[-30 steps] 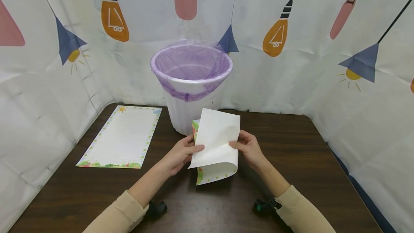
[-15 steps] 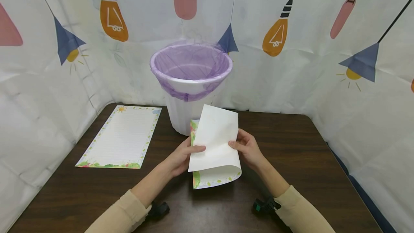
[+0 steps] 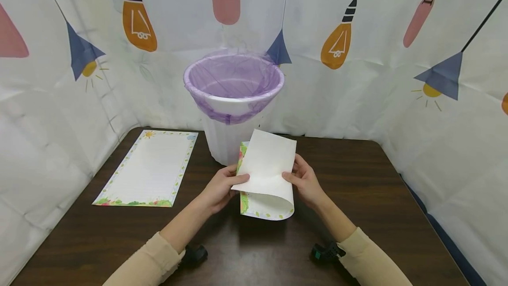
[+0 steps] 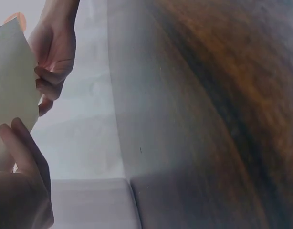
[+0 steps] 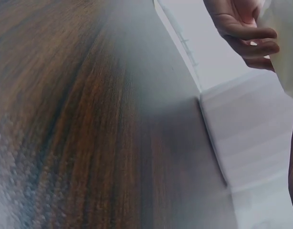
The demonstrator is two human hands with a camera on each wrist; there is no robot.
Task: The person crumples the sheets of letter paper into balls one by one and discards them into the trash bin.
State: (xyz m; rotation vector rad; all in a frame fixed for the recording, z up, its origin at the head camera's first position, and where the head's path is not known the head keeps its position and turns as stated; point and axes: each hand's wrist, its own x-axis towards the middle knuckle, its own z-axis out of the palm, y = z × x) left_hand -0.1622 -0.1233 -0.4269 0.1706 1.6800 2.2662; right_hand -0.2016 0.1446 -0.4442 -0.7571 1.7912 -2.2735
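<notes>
both hands hold one folded sheet [image 3: 267, 169] just above the dark surface [image 3: 369, 189], in front of the white bin [image 3: 226, 142] with its purple liner [image 3: 234, 78]. the left hand [image 3: 220, 188] pinches the sheet's edge at 9 o'clock, thumb on top, fingers curled beneath. the right hand [image 3: 304, 182] grips the edge at 3 o'clock the same way. the sheet is bent over on itself, its plain back facing up and its green-bordered face showing along the curl at 6 o'clock. a second bordered sheet [image 3: 148, 169] lies flat at 9 o'clock from the hands, well apart. the bin stands at 12 o'clock, just behind the held paper.
</notes>
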